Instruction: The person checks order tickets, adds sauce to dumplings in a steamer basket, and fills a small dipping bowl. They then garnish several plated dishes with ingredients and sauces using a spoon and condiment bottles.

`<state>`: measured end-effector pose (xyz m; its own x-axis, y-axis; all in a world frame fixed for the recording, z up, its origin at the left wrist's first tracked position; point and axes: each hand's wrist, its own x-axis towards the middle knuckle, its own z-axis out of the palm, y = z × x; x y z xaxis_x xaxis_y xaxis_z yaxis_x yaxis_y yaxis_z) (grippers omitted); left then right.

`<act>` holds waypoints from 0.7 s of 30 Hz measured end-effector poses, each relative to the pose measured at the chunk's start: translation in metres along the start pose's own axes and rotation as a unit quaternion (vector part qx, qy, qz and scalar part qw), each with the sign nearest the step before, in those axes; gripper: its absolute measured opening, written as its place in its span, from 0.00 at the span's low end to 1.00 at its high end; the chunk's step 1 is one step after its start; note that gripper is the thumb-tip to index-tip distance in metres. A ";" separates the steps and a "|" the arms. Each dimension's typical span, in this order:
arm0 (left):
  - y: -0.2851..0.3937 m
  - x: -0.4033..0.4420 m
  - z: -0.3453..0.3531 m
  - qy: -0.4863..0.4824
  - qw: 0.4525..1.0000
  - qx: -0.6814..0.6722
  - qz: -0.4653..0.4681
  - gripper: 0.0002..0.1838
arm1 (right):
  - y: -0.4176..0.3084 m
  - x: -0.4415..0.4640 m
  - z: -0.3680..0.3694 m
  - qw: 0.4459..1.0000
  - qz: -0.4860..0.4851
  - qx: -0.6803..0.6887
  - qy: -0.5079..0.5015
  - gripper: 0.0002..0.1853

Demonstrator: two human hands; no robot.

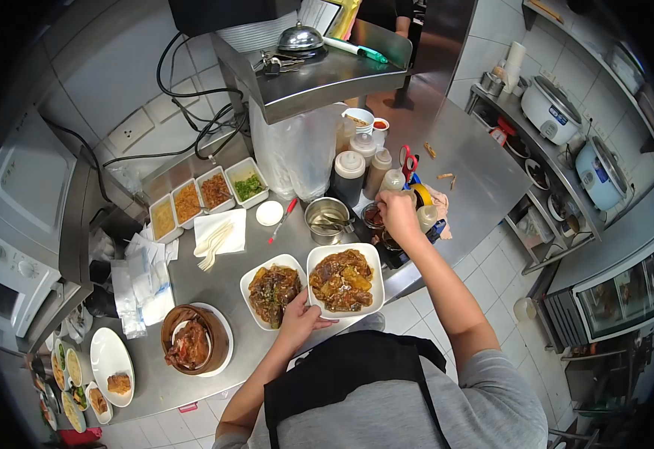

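My left hand (302,323) is at the near edge of two white square bowls, its fingers on the rims where they meet. The left bowl (246,283) and the right bowl (377,262) both hold brown saucy food with yellow pieces. My right hand (399,217) reaches over a group of jars and bottles, its fingers bent down beside a small dark jar (372,215); what its fingertips hold, if anything, is hidden. A metal pot (327,219) with utensils stands between the hands, behind the right bowl. White-capped squeeze bottles (349,166) stand behind it.
Four topping trays (247,182), plastic cutlery on a napkin (219,229) and a red pen (283,221) lie further back. A bamboo steamer (197,338) and an oval plate (113,367) stand left. A metal shelf (327,82) overhangs the counter. Red scissors (409,159) stand right.
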<state>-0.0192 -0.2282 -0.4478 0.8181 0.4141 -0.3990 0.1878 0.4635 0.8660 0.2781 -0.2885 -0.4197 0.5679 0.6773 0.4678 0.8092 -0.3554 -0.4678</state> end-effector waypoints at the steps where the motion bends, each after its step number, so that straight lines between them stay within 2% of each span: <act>1: 0.000 0.001 0.000 0.003 1.000 -0.001 -0.001 0.28 | -0.004 -0.002 -0.009 0.999 -0.041 0.025 0.012 0.05; 6: 0.000 0.004 0.001 0.004 1.000 0.001 -0.006 0.29 | -0.019 -0.019 -0.049 0.994 -0.079 0.036 0.059 0.01; 8: -0.003 0.007 -0.002 -0.009 1.000 0.008 -0.006 0.31 | -0.003 -0.027 -0.044 0.994 -0.055 0.054 0.074 0.02; 13: -0.003 0.009 -0.002 0.004 1.000 -0.003 0.012 0.30 | -0.032 -0.031 -0.067 0.975 0.010 0.168 0.147 0.02; 18: 0.004 0.007 -0.009 0.003 1.000 -0.005 0.020 0.31 | -0.088 -0.055 -0.089 0.951 0.089 0.290 0.055 0.04; 21: 0.011 -0.005 -0.017 0.029 0.999 -0.006 0.027 0.31 | -0.106 -0.069 -0.091 0.946 0.046 0.317 0.038 0.03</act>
<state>-0.0304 -0.2116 -0.4410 0.7934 0.4840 -0.3691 0.1379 0.4477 0.8835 0.1669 -0.3561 -0.3345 0.6601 0.6057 0.4443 0.5162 0.0639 -0.8541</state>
